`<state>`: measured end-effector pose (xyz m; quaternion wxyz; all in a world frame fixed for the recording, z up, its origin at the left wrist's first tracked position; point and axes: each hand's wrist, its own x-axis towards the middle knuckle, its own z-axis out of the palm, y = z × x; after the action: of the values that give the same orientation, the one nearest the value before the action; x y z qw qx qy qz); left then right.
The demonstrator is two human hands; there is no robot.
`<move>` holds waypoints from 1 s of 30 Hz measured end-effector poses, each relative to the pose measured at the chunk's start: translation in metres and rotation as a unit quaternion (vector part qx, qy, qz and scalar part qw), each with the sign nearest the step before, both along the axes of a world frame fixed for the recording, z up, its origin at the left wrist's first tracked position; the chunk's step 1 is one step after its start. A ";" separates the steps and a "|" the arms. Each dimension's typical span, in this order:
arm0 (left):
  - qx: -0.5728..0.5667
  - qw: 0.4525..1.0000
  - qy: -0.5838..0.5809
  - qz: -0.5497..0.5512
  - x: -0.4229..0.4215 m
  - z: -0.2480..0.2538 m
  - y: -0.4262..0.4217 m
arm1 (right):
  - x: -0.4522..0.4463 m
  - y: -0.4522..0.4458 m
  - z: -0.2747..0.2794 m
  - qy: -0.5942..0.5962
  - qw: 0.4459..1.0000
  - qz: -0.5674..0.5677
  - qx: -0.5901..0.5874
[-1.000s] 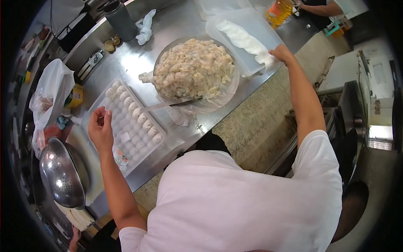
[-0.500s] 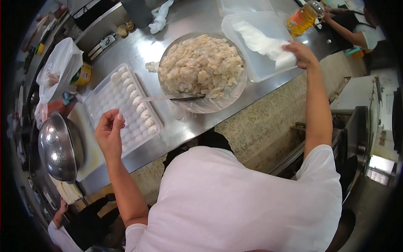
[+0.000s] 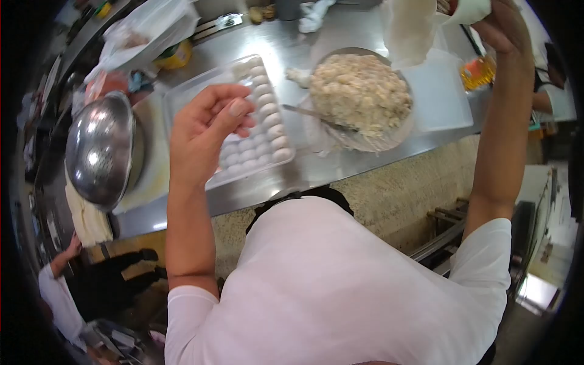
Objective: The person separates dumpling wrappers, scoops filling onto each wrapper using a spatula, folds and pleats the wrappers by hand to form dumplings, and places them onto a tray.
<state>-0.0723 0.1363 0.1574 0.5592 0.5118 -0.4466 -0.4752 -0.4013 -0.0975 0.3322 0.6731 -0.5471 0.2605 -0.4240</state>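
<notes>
White, limp sheet (image 3: 413, 36) is grasped by the fingers of the right hand (image 3: 502, 30) and held up above the surface (image 3: 319, 169), its loose end hung near a bowl (image 3: 398, 132) heaped with chunky mixture (image 3: 359, 88) and a clear tray (image 3: 441, 100). The left hand (image 3: 210, 131) is held over a lidless-looking box (image 3: 252, 173) of white round pieces (image 3: 277, 131), fingers half curled; whether anything is pinched cannot be told.

No text can be read
</notes>
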 end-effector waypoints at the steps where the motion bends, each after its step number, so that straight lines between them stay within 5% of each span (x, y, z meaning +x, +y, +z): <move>1: -0.018 0.999 0.020 -0.044 0.007 0.007 0.001 | 0.022 0.008 0.006 -0.011 0.999 0.037 -0.015; 2: -0.018 0.999 0.017 -0.029 0.016 0.014 0.001 | 0.040 0.016 0.016 -0.027 0.985 0.170 -0.006; 3: -0.028 0.995 0.049 -0.082 0.026 0.021 0.000 | 0.063 0.018 0.012 -0.030 0.983 0.183 -0.004; 7: -0.066 0.960 0.201 -0.183 0.067 0.030 -0.010 | 0.176 0.050 -0.024 -0.044 0.996 0.073 0.014; 9: -0.057 0.955 0.227 -0.184 0.086 0.032 -0.004 | 0.212 0.060 -0.053 -0.047 0.990 0.133 0.027; 12: -0.045 0.911 0.390 -0.129 0.095 0.020 0.025 | 0.243 0.108 -0.117 -0.046 0.989 0.132 0.052; 15: -0.007 0.930 0.368 0.001 0.081 -0.021 0.069 | 0.247 0.169 -0.194 0.037 0.989 0.103 0.099; 18: 0.103 0.942 0.310 0.075 0.068 -0.078 0.101 | 0.241 0.215 -0.246 -0.005 0.965 0.105 0.239; 20: 0.198 0.931 0.290 0.095 0.067 -0.099 0.116 | 0.215 0.212 -0.265 0.255 0.903 0.257 0.233; 21: 0.200 0.929 0.295 0.102 0.066 -0.100 0.122 | 0.210 0.205 -0.264 0.259 0.899 0.262 0.235; 23: 0.200 0.910 0.343 0.123 0.062 -0.100 0.133 | 0.205 0.188 -0.258 0.459 0.835 0.301 -0.037; 24: 0.200 0.909 0.345 0.126 0.062 -0.103 0.137 | 0.208 0.183 -0.257 0.440 0.860 0.242 -0.094; 26: 0.233 0.863 0.434 0.115 0.062 -0.114 0.144 | 0.227 0.170 -0.250 0.415 0.864 0.263 -0.111; 30: 0.208 0.868 0.431 0.133 0.051 -0.118 0.150 | 0.260 0.161 -0.243 0.393 0.842 0.342 -0.137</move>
<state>-0.0215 0.2867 0.0395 0.6349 0.4145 0.0203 -0.6517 -0.1409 0.0637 0.0893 0.5347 -0.8090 0.2386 0.0524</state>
